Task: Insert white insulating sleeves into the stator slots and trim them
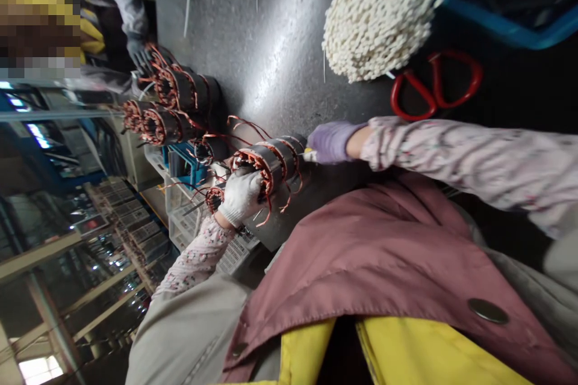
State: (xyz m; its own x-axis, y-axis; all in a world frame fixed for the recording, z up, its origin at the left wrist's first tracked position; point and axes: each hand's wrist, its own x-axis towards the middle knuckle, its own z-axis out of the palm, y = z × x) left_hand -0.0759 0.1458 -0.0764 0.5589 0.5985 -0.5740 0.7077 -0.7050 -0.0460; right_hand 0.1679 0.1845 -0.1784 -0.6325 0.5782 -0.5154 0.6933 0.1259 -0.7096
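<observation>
A motor stator point(276, 155) with copper windings and loose lead wires lies on its side on the dark metal table. My left hand point(244, 195), in a white knit glove, grips its near-left end, with the fingers partly hidden at the winding. At the stator's other end is my right hand point(332, 143) in a purple glove. Its fingers are closed around a small, thin item with a yellow and white part, too small to name, that points at the winding. Red-handled scissors point(413, 96) lie beyond my right forearm.
A large bundle of white cords point(379, 18) stands on the table point(226, 24) near a blue bin point(501, 30). More wound stators point(180, 90) are grouped at left, where a co-worker's gloved hand point(139, 53) touches one. Plastic crates point(180, 216) stand beside the table edge.
</observation>
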